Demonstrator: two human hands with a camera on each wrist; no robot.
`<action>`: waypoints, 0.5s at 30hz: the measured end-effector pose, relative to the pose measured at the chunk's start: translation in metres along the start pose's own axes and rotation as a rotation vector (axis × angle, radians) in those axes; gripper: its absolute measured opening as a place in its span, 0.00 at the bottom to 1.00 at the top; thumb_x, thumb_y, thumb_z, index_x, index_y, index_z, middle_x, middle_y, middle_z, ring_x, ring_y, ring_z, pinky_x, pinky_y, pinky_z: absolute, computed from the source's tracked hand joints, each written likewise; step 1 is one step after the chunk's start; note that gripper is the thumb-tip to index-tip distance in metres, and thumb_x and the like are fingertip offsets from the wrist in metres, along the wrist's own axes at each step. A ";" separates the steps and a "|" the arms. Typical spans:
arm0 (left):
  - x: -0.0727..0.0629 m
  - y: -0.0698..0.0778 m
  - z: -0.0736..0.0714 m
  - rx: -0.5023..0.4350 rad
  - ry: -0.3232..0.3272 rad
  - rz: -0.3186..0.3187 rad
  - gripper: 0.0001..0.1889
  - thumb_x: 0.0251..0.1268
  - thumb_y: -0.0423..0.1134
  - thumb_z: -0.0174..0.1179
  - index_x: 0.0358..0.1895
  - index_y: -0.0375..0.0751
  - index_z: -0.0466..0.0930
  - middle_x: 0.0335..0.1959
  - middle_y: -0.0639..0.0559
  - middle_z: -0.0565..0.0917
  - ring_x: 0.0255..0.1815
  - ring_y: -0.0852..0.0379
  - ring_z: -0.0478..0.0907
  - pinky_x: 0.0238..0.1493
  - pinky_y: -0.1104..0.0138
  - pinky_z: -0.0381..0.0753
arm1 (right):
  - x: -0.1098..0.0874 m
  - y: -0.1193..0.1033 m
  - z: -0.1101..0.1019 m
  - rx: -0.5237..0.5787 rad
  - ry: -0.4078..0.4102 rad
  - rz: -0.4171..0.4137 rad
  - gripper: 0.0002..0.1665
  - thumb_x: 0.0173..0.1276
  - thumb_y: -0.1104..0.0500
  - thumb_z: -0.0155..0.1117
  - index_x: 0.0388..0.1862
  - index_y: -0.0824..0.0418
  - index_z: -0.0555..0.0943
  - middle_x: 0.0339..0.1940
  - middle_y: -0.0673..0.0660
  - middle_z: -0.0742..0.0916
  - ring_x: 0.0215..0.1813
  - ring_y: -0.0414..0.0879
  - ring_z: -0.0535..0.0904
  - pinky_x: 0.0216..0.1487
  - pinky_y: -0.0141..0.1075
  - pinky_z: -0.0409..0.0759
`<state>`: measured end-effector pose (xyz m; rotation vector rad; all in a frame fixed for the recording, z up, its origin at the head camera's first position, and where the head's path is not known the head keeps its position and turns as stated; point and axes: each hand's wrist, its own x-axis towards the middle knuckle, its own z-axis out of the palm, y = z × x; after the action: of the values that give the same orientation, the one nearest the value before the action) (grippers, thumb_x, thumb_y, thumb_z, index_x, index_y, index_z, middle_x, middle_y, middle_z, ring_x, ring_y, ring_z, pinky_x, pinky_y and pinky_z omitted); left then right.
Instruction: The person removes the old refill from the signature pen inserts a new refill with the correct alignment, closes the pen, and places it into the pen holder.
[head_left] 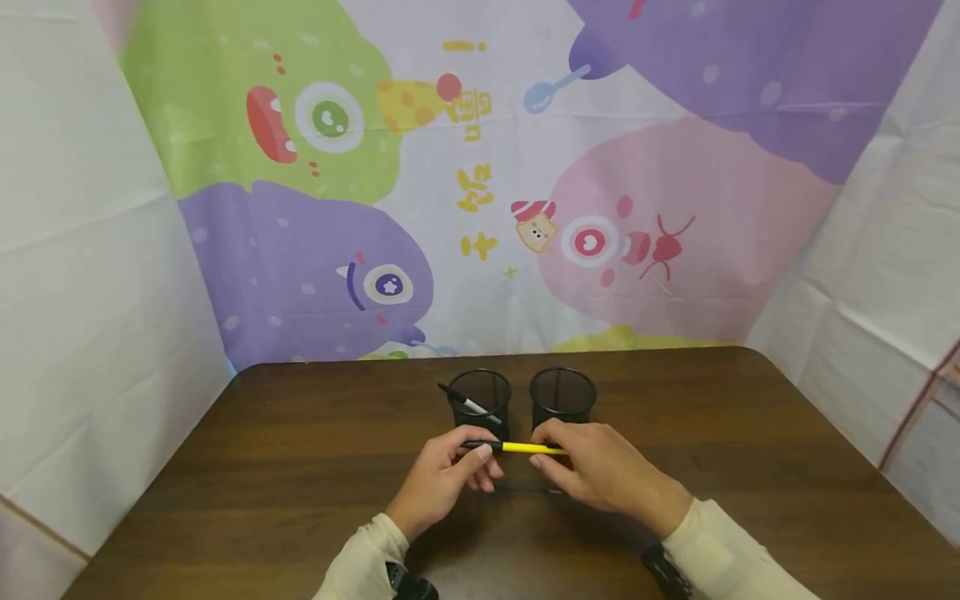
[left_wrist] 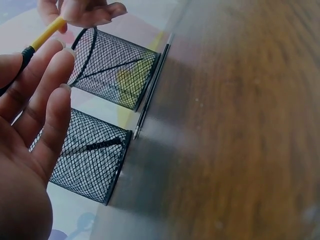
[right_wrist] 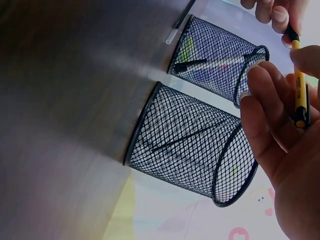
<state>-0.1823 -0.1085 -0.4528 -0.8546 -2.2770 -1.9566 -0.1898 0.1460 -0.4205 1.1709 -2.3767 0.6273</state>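
A yellow pen (head_left: 522, 448) with a black grip section lies level between the two hands. My left hand (head_left: 442, 473) pinches its black end between thumb and fingers. At the other end, my right hand (head_left: 611, 471) grips the yellow barrel, and the black clip end (right_wrist: 301, 117) shows in the right wrist view. A thin dark pen refill (left_wrist: 152, 92) with a metal tip lies on the table beneath the hands, beside the bases of two black mesh pen holders.
The left pen holder (head_left: 508, 400) has a black-and-white marker (head_left: 468, 403) leaning in it. Close on its right stands the second pen holder (head_left: 596, 396). The brown wooden table (head_left: 300, 467) ends at a cartoon-printed cloth (head_left: 487, 308) behind, with white cloth at both sides.
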 end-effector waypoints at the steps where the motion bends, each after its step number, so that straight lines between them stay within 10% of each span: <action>1: 0.000 0.000 0.000 0.000 0.002 0.000 0.10 0.78 0.37 0.54 0.52 0.35 0.79 0.31 0.43 0.87 0.26 0.51 0.84 0.32 0.56 0.86 | 0.000 0.000 0.000 -0.004 0.001 0.006 0.11 0.67 0.54 0.71 0.44 0.51 0.78 0.28 0.38 0.79 0.24 0.32 0.71 0.27 0.28 0.73; 15: 0.000 -0.002 0.002 -0.007 0.011 -0.013 0.10 0.78 0.37 0.55 0.52 0.35 0.79 0.31 0.43 0.87 0.26 0.52 0.84 0.32 0.53 0.86 | -0.002 0.001 -0.001 -0.013 0.023 0.004 0.10 0.67 0.55 0.71 0.40 0.50 0.77 0.25 0.37 0.75 0.23 0.32 0.68 0.25 0.26 0.71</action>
<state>-0.1826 -0.1066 -0.4549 -0.8295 -2.2768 -1.9711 -0.1889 0.1481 -0.4212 1.1482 -2.3613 0.6220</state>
